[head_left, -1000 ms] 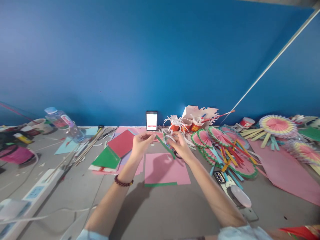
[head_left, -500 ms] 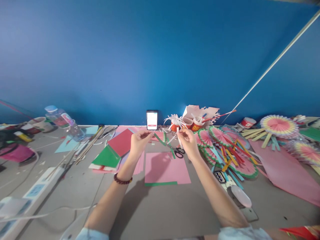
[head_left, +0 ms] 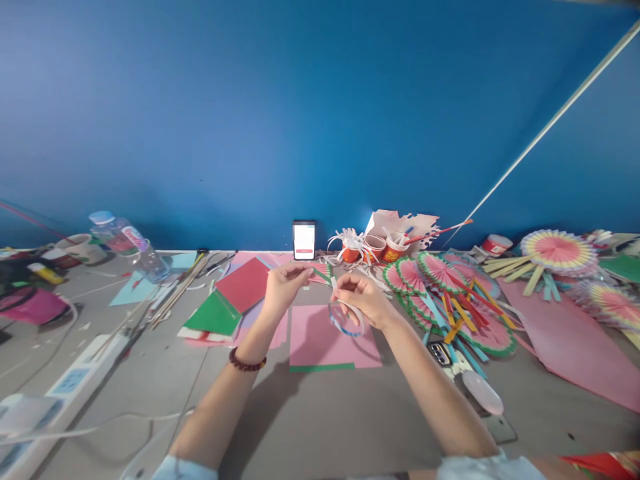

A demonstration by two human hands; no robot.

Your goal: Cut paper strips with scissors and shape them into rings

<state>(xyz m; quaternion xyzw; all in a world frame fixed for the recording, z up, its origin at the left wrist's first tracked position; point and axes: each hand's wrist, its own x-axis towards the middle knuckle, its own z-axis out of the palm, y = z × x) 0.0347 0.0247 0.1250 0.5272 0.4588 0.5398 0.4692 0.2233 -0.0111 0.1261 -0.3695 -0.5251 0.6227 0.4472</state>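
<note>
My left hand (head_left: 287, 287) is closed in a pinch on the end of a narrow green paper strip (head_left: 319, 274), much of it hidden behind my right hand. Near it, my right hand (head_left: 364, 301) grips a roll of tape (head_left: 345, 321), whose ring hangs below the fingers, with a whitish tape end (head_left: 335, 283) pointing up toward the left hand. Beneath both hands lies a pink paper sheet (head_left: 320, 340) with a green strip (head_left: 323, 367) along its near edge. Scissors cannot be made out behind the right hand.
A phone (head_left: 305, 241) stands against the blue wall. Red cups (head_left: 395, 248) and pink-green paper fans (head_left: 443, 270) are at right, by a mouse (head_left: 483, 392). Red (head_left: 244, 285) and green paper (head_left: 213, 313), a bottle (head_left: 130, 240) and a power strip (head_left: 75, 383) are at left.
My right hand has moved left and down, closer to the left hand. The tape roll now shows as a ring below it, and the black scissors have gone from sight.
</note>
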